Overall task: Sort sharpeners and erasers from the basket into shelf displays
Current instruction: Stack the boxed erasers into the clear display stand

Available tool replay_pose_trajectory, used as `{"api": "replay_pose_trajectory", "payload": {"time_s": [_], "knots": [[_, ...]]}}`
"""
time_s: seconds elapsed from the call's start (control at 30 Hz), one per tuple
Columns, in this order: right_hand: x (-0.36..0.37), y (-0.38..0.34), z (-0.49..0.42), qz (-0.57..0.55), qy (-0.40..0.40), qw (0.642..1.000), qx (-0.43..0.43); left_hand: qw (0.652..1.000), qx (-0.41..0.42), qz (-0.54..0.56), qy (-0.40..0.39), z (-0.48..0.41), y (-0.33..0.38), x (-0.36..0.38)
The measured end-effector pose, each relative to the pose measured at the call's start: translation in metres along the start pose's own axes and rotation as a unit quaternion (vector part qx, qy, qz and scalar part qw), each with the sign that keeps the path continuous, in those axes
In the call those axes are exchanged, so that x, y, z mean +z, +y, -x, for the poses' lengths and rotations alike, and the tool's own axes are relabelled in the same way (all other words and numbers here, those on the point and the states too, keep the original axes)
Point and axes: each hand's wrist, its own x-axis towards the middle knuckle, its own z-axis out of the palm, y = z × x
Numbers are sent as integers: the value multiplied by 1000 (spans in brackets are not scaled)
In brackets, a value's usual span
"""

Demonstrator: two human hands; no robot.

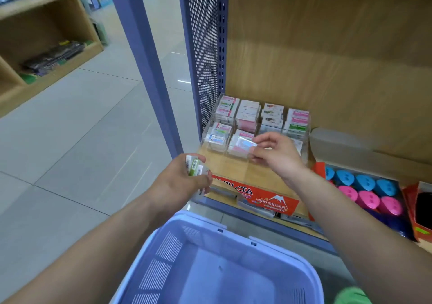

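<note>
The left hand (182,182) is raised beside the shelf edge, its forearm reaching up from the lower left. Its fingers (202,182) are curled round a small stack of white-and-green wrapped erasers (195,168), barcodes showing. The right hand (278,156) stretches forward over the light wooden shelf (233,165). Its fingers (266,137) pinch a flat pink-and-white eraser in clear wrap (245,144) just above the front row of a clear acrylic compartment display (301,137) (its cells hold stacked erasers in pink, green and white wrappers). Whether the pinched eraser touches the stack below is hard to tell through the blur.

Below both forearms sits a pale blue slotted plastic basket (201,220). At the shelf's front lies a red cardboard box printed "HARD ERASER" (268,202), and to its right stand round blue and pink sharpeners (367,192), packed in rows. A blue-violet metal upright (145,58) and a perforated side panel (203,46) frame the shelf. Grey floor tiles (81,121) run leftward to a wooden bookcase (46,6).
</note>
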Motion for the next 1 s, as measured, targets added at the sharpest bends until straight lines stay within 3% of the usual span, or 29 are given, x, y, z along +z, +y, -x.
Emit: {"api": "replay_pose_trajectory", "payload": {"time_s": [0.17, 0.33, 0.6, 0.73, 0.83, 0.93, 1.0], "knots": [[42, -7, -68, 118, 56, 989, -76, 998, -21, 53, 17, -4, 0, -3], [67, -1, -113, 174, 117, 976, -61, 999, -24, 28, 20, -7, 0, -8], [74, 8, -117, 315, 114, 933, -129, 998, -5, 57, 25, -9, 4, -10], [60, -9, -70, 226, 66, 963, -129, 998, 4, 63, 26, -4, 9, -12], [52, -34, -9, 95, -71, 984, -131, 998, 12, 60, 28, 0, 12, -13], [50, -53, 39, 26, -224, 969, -102, 997, 16, 69, 10, 6, 14, -11], [47, -58, 52, 25, -246, 963, -104, 997, 20, 78, -10, 11, 16, -10]]}}
